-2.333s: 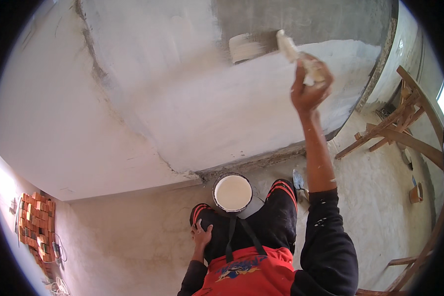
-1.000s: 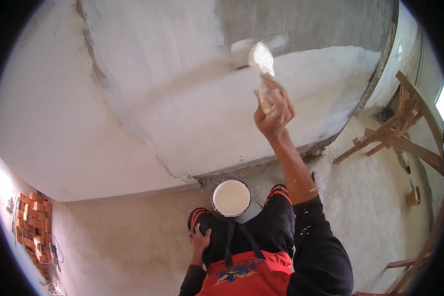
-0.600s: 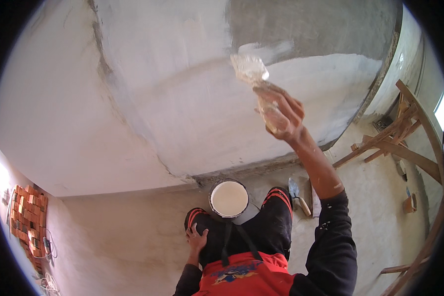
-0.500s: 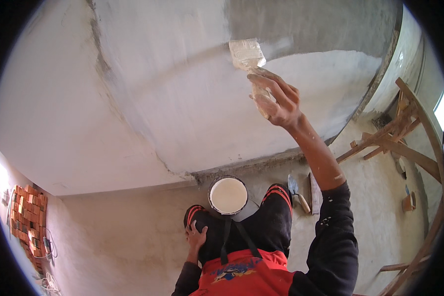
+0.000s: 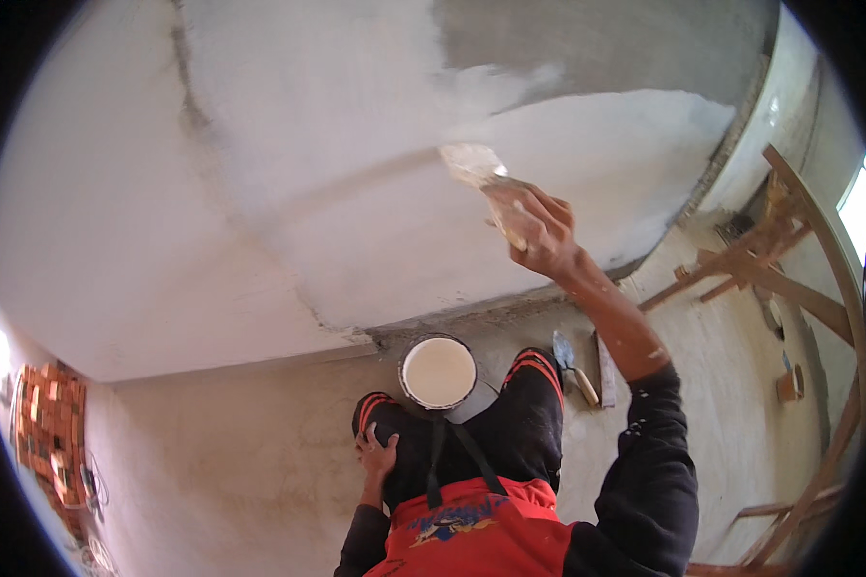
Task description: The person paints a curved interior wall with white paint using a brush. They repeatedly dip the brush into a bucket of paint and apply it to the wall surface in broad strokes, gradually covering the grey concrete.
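The right hand [image 5: 539, 231] is closing its fingers around the handle of a wide putty knife [image 5: 476, 165] and pressing the blade flat against the wall [image 5: 289, 192], at the edge where fresh white plaster is meeting the bare grey patch [image 5: 616, 43]. The blade is looking thin, light and springy, coated with wet paste that is likely making it slick; the handle, low and well back from the blade, is judged the sound place to hold it. The left hand [image 5: 377, 452] is resting with fingers spread on the left knee [image 5: 380, 423], holding nothing. A round bucket [image 5: 438, 373] of white paste is standing between the knees, near the foot of the wall. A trowel [image 5: 573, 365] is lying on the floor [image 5: 722, 385] just beside the right leg. A wooden frame [image 5: 789, 260] is leaning at right, and bricks [image 5: 48, 433] are stacked at far left.
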The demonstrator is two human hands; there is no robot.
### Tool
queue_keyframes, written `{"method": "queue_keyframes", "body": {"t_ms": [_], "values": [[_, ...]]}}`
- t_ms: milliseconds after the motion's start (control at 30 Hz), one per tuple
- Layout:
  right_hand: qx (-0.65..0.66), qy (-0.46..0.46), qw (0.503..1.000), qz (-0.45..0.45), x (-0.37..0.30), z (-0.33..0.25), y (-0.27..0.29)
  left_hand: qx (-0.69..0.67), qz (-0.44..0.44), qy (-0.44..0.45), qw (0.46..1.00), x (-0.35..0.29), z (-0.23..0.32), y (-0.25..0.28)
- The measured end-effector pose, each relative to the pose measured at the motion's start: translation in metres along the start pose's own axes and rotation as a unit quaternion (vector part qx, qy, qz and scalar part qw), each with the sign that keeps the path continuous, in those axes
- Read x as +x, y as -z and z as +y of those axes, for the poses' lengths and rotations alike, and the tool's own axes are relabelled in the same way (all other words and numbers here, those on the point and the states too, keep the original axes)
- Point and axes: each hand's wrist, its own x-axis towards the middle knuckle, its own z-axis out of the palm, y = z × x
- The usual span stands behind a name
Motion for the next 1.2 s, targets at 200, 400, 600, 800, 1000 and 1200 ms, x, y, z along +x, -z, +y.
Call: {"method": "queue_keyframes", "body": {"t_ms": [200, 400, 600, 800, 1000, 1200], "values": [[-0.015, -0.144, 0.971, 0.188, 0.014, 0.014, -0.017, 0.004, -0.003, -0.006, 1.0, 0.003, -0.007, -0.002], [-0.114, -0.189, 0.945, 0.24, 0.005, 0.051, 0.007, -0.005, -0.011, -0.014, 1.0, 0.002, -0.007, 0.005], [-0.189, -0.188, 0.915, 0.303, -0.001, 0.083, 0.038, -0.001, -0.008, 0.004, 1.0, -0.001, -0.002, 0.006], [-0.18, -0.14, 0.94, 0.253, 0.005, 0.057, 0.01, 0.012, -0.003, -0.003, 1.0, 0.004, -0.005, -0.001], [-0.099, -0.109, 0.973, 0.175, 0.017, 0.0, -0.032, 0.004, -0.013, 0.004, 1.0, 0.002, 0.001, 0.0], [0.091, -0.255, 0.934, 0.234, -0.023, -0.023, -0.018, 0.0, 0.016, -0.02, 1.0, 0.004, -0.014, -0.003]]}}
